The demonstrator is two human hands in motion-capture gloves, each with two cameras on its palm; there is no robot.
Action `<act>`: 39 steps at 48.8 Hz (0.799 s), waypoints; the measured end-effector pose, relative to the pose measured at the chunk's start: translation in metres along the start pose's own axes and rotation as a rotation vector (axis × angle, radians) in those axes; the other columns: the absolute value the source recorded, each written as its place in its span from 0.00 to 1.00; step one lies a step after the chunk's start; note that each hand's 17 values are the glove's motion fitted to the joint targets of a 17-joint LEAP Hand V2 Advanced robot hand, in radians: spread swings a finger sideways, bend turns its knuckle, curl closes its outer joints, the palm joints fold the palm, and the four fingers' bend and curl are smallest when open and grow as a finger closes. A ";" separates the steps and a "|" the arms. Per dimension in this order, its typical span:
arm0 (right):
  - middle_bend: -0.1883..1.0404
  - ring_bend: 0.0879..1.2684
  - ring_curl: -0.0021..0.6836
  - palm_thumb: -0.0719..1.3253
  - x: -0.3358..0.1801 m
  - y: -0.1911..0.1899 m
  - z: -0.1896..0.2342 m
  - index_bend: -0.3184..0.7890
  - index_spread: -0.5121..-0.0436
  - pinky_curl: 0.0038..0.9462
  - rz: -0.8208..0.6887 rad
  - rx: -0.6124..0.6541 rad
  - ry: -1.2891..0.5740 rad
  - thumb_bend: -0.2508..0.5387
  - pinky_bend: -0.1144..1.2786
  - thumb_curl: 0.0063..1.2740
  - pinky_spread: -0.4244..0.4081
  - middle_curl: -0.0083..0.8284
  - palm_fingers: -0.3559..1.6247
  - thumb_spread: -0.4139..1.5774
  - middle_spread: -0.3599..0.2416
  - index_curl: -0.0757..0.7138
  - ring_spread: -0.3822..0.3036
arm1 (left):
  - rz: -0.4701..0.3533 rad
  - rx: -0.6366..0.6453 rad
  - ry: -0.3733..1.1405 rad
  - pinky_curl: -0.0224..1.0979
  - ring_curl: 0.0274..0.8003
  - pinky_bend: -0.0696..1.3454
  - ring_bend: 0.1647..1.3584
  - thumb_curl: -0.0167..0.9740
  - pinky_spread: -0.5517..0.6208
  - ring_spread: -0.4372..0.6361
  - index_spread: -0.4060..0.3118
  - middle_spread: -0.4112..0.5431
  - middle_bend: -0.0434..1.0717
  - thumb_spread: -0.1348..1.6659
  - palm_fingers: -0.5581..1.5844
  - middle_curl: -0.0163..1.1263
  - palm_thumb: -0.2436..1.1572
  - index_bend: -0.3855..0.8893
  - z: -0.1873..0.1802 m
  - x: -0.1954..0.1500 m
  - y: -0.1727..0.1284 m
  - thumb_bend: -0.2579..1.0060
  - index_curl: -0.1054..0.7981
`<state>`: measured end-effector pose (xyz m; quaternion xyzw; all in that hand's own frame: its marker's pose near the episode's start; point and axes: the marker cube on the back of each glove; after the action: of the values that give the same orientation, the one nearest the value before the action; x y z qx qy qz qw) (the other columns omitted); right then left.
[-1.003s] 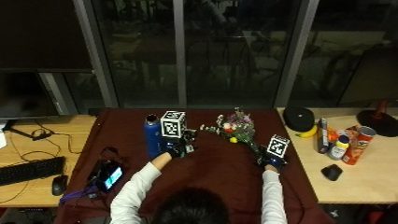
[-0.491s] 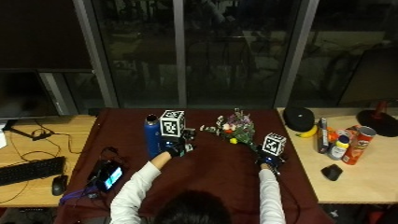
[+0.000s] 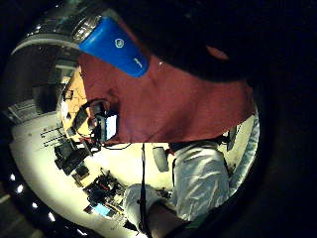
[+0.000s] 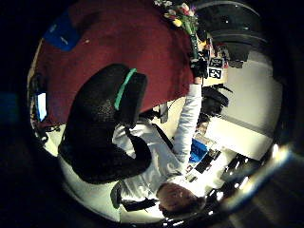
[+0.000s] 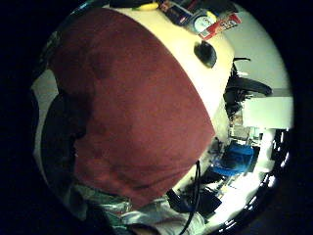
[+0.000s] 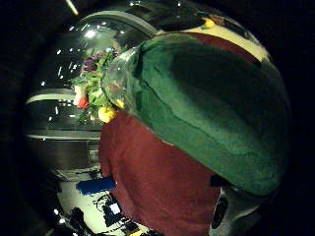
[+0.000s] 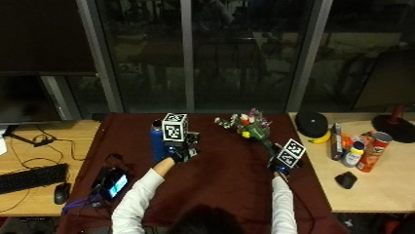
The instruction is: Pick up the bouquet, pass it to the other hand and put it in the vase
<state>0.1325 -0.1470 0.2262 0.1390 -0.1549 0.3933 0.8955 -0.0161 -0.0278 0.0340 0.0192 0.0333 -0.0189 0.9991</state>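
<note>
Though beside vase (image 7: 158, 141), bouquet (image 7: 250, 125) outside.

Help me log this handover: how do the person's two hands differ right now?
The right hand grips the bouquet by its green wrapped stem; the left hand holds nothing. The left hand sits beside the blue vase; the right hand is over at the cloth's other side. Both wear black gloves and are over the dark red tablecloth.

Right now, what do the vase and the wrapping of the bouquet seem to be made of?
The vase looks like blue metal or hard plastic with a smooth matte finish: it shows an even colour. The bouquet has a green stem wrap that looks like soft felt or paper, with clear shiny film nearer the flowers.
</note>
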 end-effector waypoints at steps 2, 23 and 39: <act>0.77 0.68 0.81 0.67 -0.003 0.006 -0.002 0.64 0.61 0.46 -0.020 -0.062 -0.038 0.28 0.51 0.27 0.21 0.76 0.94 0.74 0.30 0.64 0.27 | -0.011 0.002 -0.003 0.32 0.32 0.38 0.35 0.30 0.78 0.77 0.74 0.71 0.21 0.73 0.37 0.31 0.35 0.41 -0.002 -0.003 0.000 0.19 0.41; 0.85 0.77 0.84 0.77 -0.087 0.000 -0.104 0.68 0.62 0.51 -0.239 0.125 -0.750 0.29 0.58 0.40 0.20 0.81 0.89 0.58 0.32 0.77 0.28 | 0.018 0.083 0.380 0.31 0.31 0.34 0.33 0.30 0.78 0.77 0.70 0.69 0.22 0.73 0.39 0.32 0.35 0.42 -0.074 -0.011 -0.030 0.19 0.43; 0.87 0.78 0.83 0.78 -0.153 0.060 -0.174 0.68 0.64 0.51 -0.421 0.055 -1.215 0.29 0.59 0.47 0.20 0.81 0.88 0.52 0.33 0.81 0.29 | 0.225 0.346 1.072 0.31 0.32 0.32 0.32 0.34 0.78 0.75 0.71 0.66 0.21 0.69 0.40 0.33 0.41 0.41 -0.133 0.039 -0.035 0.20 0.43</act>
<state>0.0188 -0.1447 0.0153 0.3872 -0.5940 0.0642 0.7022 0.0132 -0.0590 -0.1022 0.1930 0.5294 0.0947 0.8207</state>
